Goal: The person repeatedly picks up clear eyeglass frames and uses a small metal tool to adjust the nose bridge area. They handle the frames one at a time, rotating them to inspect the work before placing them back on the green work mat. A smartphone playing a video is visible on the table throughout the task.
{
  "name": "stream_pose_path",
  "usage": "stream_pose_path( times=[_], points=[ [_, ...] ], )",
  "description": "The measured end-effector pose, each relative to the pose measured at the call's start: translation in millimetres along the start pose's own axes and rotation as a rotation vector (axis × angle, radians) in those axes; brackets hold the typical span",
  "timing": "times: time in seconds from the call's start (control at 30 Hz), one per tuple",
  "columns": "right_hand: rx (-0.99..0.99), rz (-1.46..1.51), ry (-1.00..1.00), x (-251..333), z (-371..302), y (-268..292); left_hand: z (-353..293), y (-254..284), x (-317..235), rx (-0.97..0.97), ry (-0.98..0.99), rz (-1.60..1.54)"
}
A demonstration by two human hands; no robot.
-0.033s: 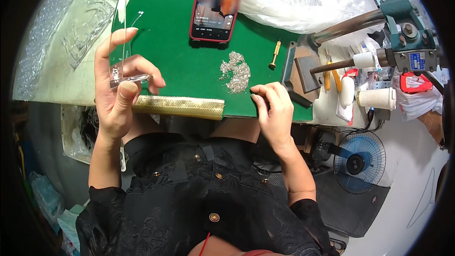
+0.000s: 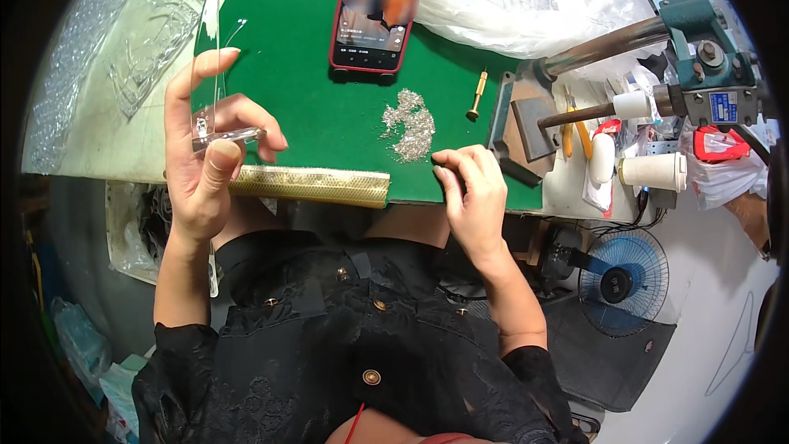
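My left hand (image 2: 201, 152) is closed around a clear plastic eyeglass frame (image 2: 226, 138). A long clear arm of it rises past my fingers, with a small metal hinge near the bend. At the mat's near edge, my right hand (image 2: 475, 197) has thumb and forefinger pinched together. Whatever is between those fingertips is too small to make out. Just left of them lies a loose pile of tiny silvery screws (image 2: 413, 133) on the green mat (image 2: 304, 90). A gold padded roll (image 2: 308, 186) runs along the table edge, beside and below my left hand.
A phone (image 2: 370, 41) stands upright behind the pile. To the right are a small brass screwdriver (image 2: 477, 96), a teal hand press (image 2: 699, 41), orange-handled pliers (image 2: 567, 133) and a white cup (image 2: 653, 171). Plastic bags (image 2: 509, 0) of clear parts fill the back. A fan (image 2: 622, 284) sits below right.
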State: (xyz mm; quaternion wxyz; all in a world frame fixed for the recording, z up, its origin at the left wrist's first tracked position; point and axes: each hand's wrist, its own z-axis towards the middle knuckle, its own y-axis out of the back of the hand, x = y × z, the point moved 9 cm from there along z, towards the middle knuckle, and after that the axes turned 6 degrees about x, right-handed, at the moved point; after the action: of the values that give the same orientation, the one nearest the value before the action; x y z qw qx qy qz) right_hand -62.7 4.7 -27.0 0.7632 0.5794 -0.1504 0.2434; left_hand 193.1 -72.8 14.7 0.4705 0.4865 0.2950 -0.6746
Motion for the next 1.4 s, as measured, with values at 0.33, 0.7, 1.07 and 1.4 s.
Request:
stream_pose_path(
  times=[0.33, 0.7, 1.07, 1.4],
  points=[
    [0.046, -0.050, 0.074, 14, -2, -4, -1, 0, -1, 0.005, -0.053, -0.073],
    [0.070, 0.100, 0.014, 2, -1, -2, -2, -18, 2, 0.010, -0.058, 0.021],
    [0.101, 0.184, -0.039, -10, 5, -8, -6, -33, 6, 0.142, -0.039, -0.150],
    [0.058, 0.140, -0.021, -2, 8, -14, -4, -40, 7, 0.114, -0.036, -0.095]
  ],
)
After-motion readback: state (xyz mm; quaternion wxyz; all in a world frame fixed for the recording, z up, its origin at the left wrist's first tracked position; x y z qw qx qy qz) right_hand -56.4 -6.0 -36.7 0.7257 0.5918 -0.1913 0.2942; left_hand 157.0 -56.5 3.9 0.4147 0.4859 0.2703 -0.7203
